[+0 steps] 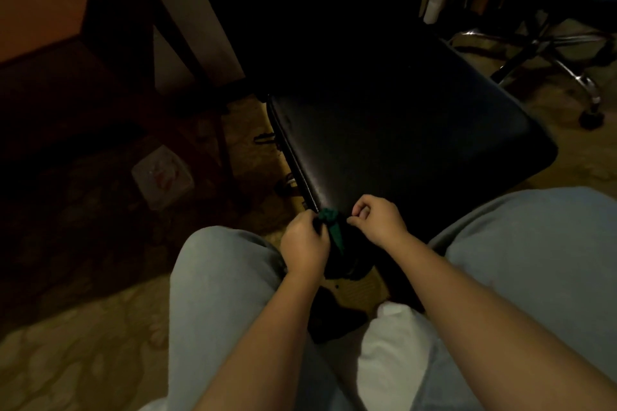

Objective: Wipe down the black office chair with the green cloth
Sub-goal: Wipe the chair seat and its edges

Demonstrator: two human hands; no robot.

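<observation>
The black office chair (400, 130) fills the middle of the dim view, its padded seat tilted toward me. A bunched green cloth (332, 225) hangs at the seat's near corner. My left hand (305, 243) grips the cloth from the left, fingers curled round it. My right hand (377, 218) sits just right of the cloth at the seat's front edge, fingers curled with thumb and forefinger pinched together; whether it holds a fold of the cloth is too dark to tell. My knees in light grey trousers frame both hands.
A second chair's chrome base and caster (587, 100) stands at the right. A dark desk leg (187, 20) rises at upper left. A small pale packet (162, 175) lies on the patterned carpet left of the chair.
</observation>
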